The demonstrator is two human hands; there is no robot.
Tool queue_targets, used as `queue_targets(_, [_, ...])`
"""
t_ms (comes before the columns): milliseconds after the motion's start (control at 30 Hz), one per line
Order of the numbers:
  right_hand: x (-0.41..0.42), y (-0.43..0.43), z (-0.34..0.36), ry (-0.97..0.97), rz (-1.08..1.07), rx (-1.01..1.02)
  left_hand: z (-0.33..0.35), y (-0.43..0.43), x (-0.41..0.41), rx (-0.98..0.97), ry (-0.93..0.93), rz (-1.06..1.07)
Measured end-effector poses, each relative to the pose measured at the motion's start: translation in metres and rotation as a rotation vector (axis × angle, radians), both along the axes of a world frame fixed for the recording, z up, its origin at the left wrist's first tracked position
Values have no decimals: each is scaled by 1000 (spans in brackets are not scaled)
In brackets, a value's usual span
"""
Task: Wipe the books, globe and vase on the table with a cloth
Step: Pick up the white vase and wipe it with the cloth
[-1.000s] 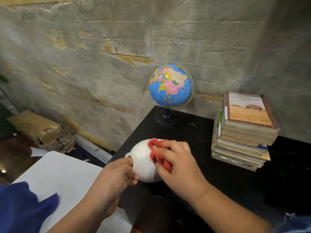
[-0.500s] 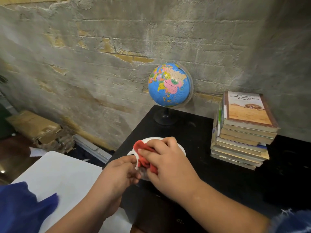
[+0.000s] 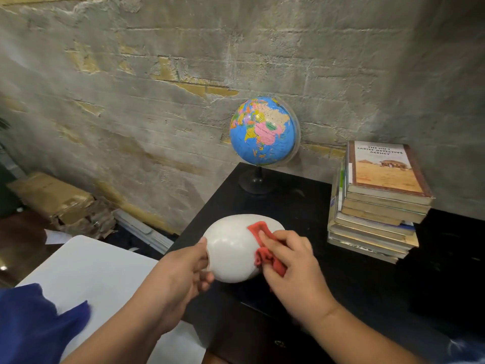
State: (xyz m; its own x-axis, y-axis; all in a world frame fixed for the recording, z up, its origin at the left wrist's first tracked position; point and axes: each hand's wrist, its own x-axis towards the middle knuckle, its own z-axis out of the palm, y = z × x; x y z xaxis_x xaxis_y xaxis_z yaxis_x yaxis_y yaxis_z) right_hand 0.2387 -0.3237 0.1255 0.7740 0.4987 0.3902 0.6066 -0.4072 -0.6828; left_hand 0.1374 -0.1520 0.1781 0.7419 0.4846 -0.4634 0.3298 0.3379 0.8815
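A round white vase [image 3: 232, 248] lies tipped on its side above the near left part of the black table [image 3: 301, 206]. My left hand [image 3: 183, 271] grips its narrow neck end. My right hand [image 3: 291, 266] holds a red cloth [image 3: 262, 245] pressed against the vase's right side. A blue globe [image 3: 262, 130] on a black stand sits at the table's back left corner. A stack of several books [image 3: 378, 203] stands at the back right, a tan-covered one on top.
A rough plastered brick wall rises behind the table. A white surface [image 3: 91, 269] lies to the left, with a blue fabric [image 3: 31, 324] at the bottom left. Cardboard boxes [image 3: 52, 195] sit on the floor by the wall.
The vase has been turned in my left hand, its rounded body now facing up. My right hand with the cloth slid from the neck end to the vase's right side.
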Motion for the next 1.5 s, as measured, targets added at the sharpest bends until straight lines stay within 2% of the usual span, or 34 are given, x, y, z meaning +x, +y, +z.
queue_targets(67, [-13,4,6,-136,118,-32,-7,-1,1,79,3,-28])
queue_targets(133, [-18,4,1,-170,174,-61,-11,1,-1,198,26,-47])
queue_targets(200, [-12,0,-5,-11,76,54,-13,6,-6,385,59,-96])
queue_targets(267, [1,-5,-5,327,-67,176,-14,10,-12,611,85,-140])
queue_targets(300, [5,-8,-3,467,-91,170,-15,10,-15,700,89,-153])
queue_targets(333, [5,-10,-2,511,-89,146,-15,10,-16,762,89,-167])
queue_targets(500, [-19,-5,-6,436,61,179,-26,17,-20,869,90,-225])
queue_targets(633, [15,-4,-12,666,-151,188,-36,26,-26,940,89,-293])
queue_targets(700, [21,-4,-12,641,-144,139,-40,27,-28,963,69,-311])
queue_targets(800, [17,-1,-8,597,-46,162,-40,29,-29,976,45,-306])
queue_targets(900, [31,-1,-2,685,-48,177,-39,33,-30,1018,30,-329])
queue_targets(1000, [48,-1,3,684,-90,37,-36,30,-30,1047,6,-352])
queue_targets(1100, [42,2,8,510,62,-91,-35,28,-30,1070,27,-360])
queue_targets(1167, [40,2,13,514,114,-89,-35,29,-31,1067,44,-382])
queue_targets(1267, [54,-3,14,545,7,-126,-35,27,-30,1044,53,-397])
queue_targets(1333, [55,-6,13,533,-12,-162,-34,21,-28,924,21,-294])
queue_targets(1433, [36,-3,13,515,76,-94,-27,15,-22,523,-26,-61])
queue_targets(1500, [18,2,15,487,160,-62,-25,15,-19,473,-44,-12])
